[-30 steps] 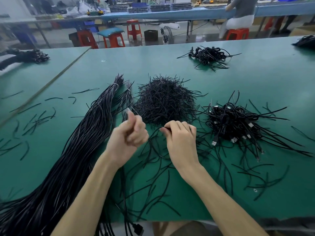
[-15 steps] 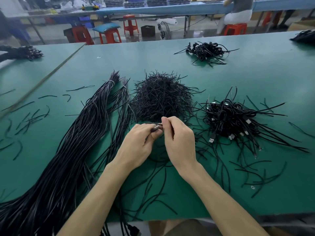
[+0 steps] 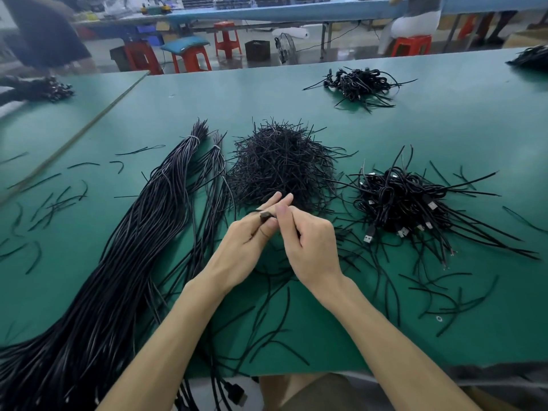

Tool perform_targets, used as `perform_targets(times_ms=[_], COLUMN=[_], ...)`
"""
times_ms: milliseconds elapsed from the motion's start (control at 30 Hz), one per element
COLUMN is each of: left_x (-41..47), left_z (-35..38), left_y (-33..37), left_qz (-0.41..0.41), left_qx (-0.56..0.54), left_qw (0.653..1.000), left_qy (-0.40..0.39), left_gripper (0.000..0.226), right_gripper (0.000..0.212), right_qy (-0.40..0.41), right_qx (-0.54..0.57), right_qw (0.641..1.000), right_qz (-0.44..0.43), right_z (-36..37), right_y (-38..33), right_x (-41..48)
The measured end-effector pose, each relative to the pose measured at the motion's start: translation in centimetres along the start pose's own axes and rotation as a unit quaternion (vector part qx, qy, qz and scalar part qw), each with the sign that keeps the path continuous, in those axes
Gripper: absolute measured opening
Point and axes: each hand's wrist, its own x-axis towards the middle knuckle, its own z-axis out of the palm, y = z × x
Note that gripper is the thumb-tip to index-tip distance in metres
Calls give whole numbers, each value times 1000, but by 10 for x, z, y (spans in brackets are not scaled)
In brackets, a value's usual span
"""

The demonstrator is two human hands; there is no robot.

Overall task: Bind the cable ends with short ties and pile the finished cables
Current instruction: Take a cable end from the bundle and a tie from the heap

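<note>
The tabletop point(image 3: 415, 137) is covered in a matt green mat, smooth and dull. The long cable bundle point(image 3: 133, 247) has black plastic sheathing with a faint sheen along the strands. The heap of short ties point(image 3: 281, 164) looks thinner and matt black. In the pile of finished cables point(image 3: 400, 200), the USB plugs point(image 3: 368, 237) show bright bare metal shells on black moulded plastic. The plug point(image 3: 264, 216) pinched between the left hand point(image 3: 246, 241) and right hand point(image 3: 311, 244) looks dark and dull. Behind, the red stool point(image 3: 226, 40) is glossy plastic, a teal cushion point(image 3: 185, 44) looks like cloth, and the floor point(image 3: 350, 53) shines.
</note>
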Motion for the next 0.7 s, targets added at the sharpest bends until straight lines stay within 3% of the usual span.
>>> perform_targets(times_ms=[200, 367, 467, 567, 700], left_x=[1, 2, 6, 8, 7], left_z=[-1, -4, -8, -10, -15], left_y=[1, -1, -3, -3, -4], left_qz=[-33, -53, -68, -87, -91], left_qx=[-99, -209, -326, -451, -534], left_qw=[995, 976, 943, 887, 841], left_qy=[1, 15, -8, -33, -16], left_gripper=[48, 54, 59, 64, 64], right_gripper=[52, 55, 56, 52, 51], right_qy=[-8, -70, -107, -128, -137], right_qx=[-14, -37, -46, -45, -42], right_qw=[999, 996, 993, 991, 989], right_qz=[-32, -43, -31, -20, -19], right_z=[2, 3, 3, 3, 2], right_y=[-2, -1, -1, -1, -2], right_x=[-1, -2, -2, -2, -1])
